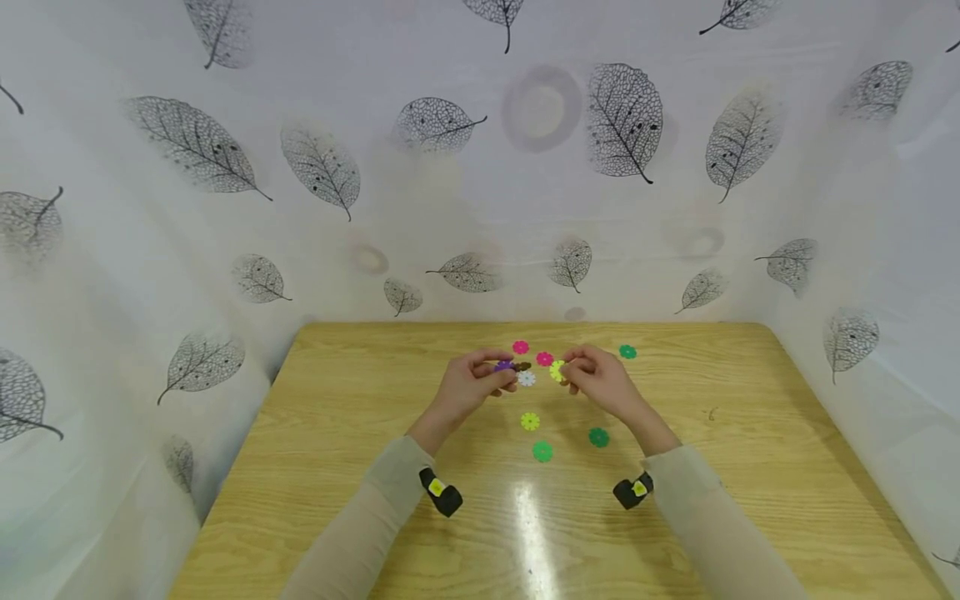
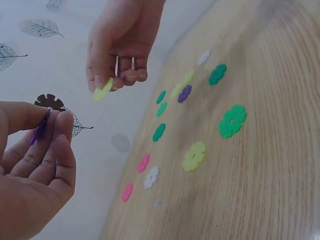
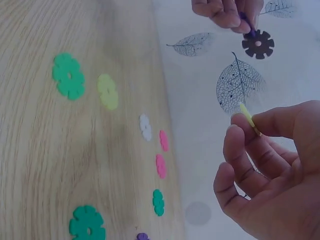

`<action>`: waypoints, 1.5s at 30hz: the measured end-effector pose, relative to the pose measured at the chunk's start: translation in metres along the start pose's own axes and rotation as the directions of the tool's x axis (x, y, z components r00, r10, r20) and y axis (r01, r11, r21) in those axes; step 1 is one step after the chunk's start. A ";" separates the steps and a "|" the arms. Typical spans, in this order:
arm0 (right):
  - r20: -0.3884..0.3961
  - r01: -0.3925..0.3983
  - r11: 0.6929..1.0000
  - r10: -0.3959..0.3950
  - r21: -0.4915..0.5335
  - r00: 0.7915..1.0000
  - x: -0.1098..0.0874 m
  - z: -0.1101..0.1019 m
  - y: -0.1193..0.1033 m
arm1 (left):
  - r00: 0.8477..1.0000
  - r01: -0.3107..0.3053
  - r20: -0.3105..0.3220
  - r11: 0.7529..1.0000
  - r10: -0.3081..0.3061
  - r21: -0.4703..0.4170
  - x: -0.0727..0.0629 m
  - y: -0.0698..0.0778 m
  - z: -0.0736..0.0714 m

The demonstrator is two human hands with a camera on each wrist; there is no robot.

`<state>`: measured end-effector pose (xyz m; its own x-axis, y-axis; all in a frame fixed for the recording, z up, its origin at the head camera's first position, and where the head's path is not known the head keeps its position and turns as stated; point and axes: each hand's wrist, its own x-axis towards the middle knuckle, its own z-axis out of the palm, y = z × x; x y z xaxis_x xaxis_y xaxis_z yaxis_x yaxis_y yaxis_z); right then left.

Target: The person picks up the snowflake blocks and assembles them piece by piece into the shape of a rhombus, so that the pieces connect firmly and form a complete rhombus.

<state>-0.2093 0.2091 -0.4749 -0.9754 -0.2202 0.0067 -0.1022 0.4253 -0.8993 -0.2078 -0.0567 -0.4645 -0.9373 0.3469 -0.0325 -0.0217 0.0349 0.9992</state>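
Note:
Between thumb and fingers, my left hand pinches a purple flower-shaped plastic disc. A dark brown notched disc is joined to it at an angle and sticks out toward the right. My right hand pinches a yellow flower-shaped disc by its edge, with the thumb on one side. Both hands are raised above the table, a short gap between them, and the yellow disc is apart from the purple and brown pair. The right hand's other fingers are loosely bent.
On the wooden table lie several loose discs, among them yellow, light green, dark green, white, pink and purple. A leaf-printed white curtain stands behind and at both sides.

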 end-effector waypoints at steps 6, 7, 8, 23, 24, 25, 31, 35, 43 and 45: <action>-0.006 0.022 0.999 -0.022 0.031 1.000 -0.002 0.002 -0.010 | 1.000 0.006 -0.008 1.000 -0.006 0.016 0.000 0.001 0.000; -0.007 0.025 0.999 -0.025 0.038 1.000 -0.002 0.003 -0.011 | 1.000 0.007 -0.008 1.000 -0.007 0.017 0.000 0.002 0.000; -0.006 0.028 0.999 -0.028 0.043 1.000 -0.002 0.003 -0.013 | 1.000 0.007 -0.008 1.000 -0.007 0.019 -0.001 0.002 0.000; -0.026 0.027 0.997 -0.025 0.069 0.999 -0.003 0.009 -0.026 | 1.000 -0.012 -0.010 1.000 0.012 0.026 -0.001 0.003 0.001; -0.026 0.028 0.997 -0.027 0.070 0.999 -0.002 0.009 -0.026 | 1.000 -0.011 -0.009 1.000 0.011 0.026 -0.001 0.003 0.001; -0.026 0.031 0.997 -0.030 0.071 0.999 -0.002 0.010 -0.027 | 1.000 -0.010 -0.008 1.000 0.011 0.028 -0.001 0.004 0.001; -0.024 0.044 0.996 -0.042 0.077 0.999 -0.002 0.012 -0.028 | 1.000 -0.016 0.006 0.999 0.016 0.042 -0.002 0.005 0.002; -0.022 0.046 0.995 -0.044 0.094 0.999 -0.002 0.013 -0.030 | 1.000 -0.019 0.009 0.998 0.019 0.053 -0.001 0.005 0.003; -0.034 0.047 0.994 -0.044 0.095 0.998 -0.001 0.015 -0.030 | 1.000 -0.022 0.007 0.998 0.022 0.063 -0.002 0.006 0.004; -0.038 0.053 0.994 -0.050 0.095 0.998 0.000 0.016 -0.030 | 1.000 -0.023 0.009 0.998 0.023 0.063 -0.001 0.006 0.004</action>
<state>-0.2029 0.1824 -0.4551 -0.9758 -0.2080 0.0680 -0.1351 0.3281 -0.9349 -0.2054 -0.0534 -0.4589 -0.9344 0.3560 -0.0100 0.0221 0.0859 0.9961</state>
